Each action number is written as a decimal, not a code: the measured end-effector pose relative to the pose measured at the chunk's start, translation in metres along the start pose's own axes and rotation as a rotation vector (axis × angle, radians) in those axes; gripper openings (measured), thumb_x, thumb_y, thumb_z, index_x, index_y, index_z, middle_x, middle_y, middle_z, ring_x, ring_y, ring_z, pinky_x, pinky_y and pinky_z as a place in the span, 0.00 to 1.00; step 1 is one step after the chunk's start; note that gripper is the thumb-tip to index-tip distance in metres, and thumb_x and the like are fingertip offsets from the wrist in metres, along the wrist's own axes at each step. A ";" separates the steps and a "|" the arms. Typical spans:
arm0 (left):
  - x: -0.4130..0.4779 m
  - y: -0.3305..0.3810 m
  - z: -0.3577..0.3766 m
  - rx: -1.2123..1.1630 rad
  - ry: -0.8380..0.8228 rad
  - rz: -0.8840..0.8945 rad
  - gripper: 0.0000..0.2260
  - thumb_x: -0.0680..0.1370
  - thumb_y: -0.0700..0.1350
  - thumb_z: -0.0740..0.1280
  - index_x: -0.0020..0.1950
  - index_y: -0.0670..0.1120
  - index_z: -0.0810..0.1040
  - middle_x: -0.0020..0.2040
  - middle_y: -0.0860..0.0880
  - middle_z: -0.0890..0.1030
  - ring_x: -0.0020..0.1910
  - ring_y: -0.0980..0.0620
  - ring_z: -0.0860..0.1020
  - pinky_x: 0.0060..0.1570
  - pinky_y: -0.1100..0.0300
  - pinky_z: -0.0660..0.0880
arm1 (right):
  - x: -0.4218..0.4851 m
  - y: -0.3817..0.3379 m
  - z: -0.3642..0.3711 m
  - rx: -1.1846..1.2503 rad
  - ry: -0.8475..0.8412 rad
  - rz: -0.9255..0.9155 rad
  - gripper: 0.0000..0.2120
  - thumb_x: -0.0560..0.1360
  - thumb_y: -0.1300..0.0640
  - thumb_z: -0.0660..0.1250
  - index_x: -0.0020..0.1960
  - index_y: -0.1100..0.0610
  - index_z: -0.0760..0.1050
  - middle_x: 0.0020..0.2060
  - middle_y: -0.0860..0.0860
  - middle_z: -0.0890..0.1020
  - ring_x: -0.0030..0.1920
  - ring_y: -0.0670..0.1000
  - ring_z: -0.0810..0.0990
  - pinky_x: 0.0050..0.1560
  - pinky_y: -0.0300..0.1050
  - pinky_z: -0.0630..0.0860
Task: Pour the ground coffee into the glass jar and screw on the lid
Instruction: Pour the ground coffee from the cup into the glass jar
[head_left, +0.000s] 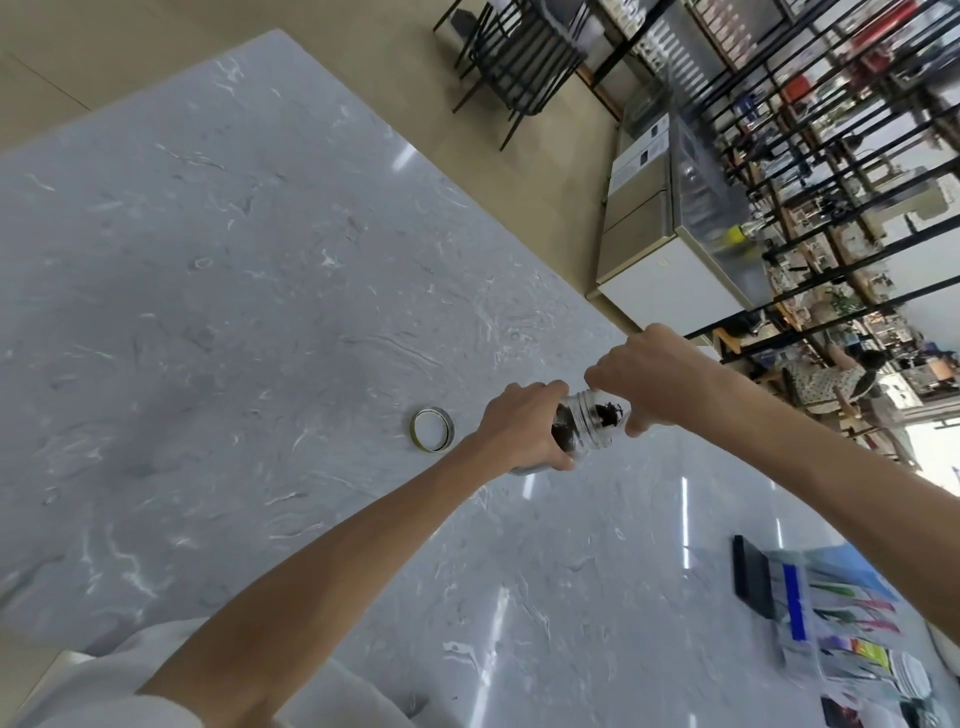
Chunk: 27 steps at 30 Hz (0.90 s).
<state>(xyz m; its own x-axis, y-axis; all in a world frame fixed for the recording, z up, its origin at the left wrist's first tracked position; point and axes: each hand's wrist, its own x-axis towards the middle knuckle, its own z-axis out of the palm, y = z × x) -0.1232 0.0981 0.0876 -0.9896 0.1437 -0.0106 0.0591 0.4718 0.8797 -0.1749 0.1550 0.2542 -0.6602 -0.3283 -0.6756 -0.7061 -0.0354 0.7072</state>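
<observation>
Left hand (524, 426) wraps closed around tilted jar (582, 423) holding coffee (605, 414); right hand (649, 379) curls at its mouth, grip unclear. Lid (432, 429) lies on table (234, 260).

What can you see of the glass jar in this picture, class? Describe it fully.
The glass jar is small, clear and open, with screw threads at its neck. Dark ground coffee shows inside. It is tilted, mouth towards the right hand, whose fingers sit at the rim. The left hand wraps its body, holding it just above the grey marble table. Its metal lid lies apart on the table.
</observation>
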 end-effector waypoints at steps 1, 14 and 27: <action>0.000 0.000 0.000 -0.001 0.002 -0.004 0.34 0.64 0.57 0.79 0.64 0.48 0.71 0.56 0.48 0.79 0.53 0.43 0.75 0.43 0.54 0.70 | 0.000 0.000 -0.001 0.005 -0.003 0.013 0.25 0.70 0.39 0.73 0.61 0.49 0.73 0.46 0.45 0.81 0.40 0.50 0.75 0.37 0.43 0.65; 0.002 -0.003 -0.002 0.005 0.027 0.002 0.34 0.64 0.57 0.79 0.65 0.47 0.71 0.58 0.48 0.79 0.54 0.42 0.75 0.42 0.54 0.69 | 0.001 -0.003 -0.003 -0.047 0.025 -0.005 0.26 0.70 0.41 0.75 0.62 0.49 0.72 0.51 0.45 0.82 0.43 0.49 0.79 0.37 0.43 0.64; -0.004 -0.011 0.006 0.037 0.010 0.003 0.34 0.63 0.57 0.79 0.64 0.47 0.71 0.56 0.47 0.79 0.54 0.42 0.75 0.41 0.54 0.70 | 0.003 -0.014 0.002 0.008 -0.019 0.013 0.27 0.68 0.39 0.75 0.61 0.50 0.71 0.46 0.44 0.79 0.38 0.48 0.73 0.37 0.43 0.65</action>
<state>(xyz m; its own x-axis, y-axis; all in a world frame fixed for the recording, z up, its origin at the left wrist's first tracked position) -0.1196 0.0974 0.0755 -0.9906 0.1368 -0.0031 0.0668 0.5029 0.8618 -0.1671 0.1563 0.2416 -0.6742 -0.3103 -0.6702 -0.6994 -0.0232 0.7143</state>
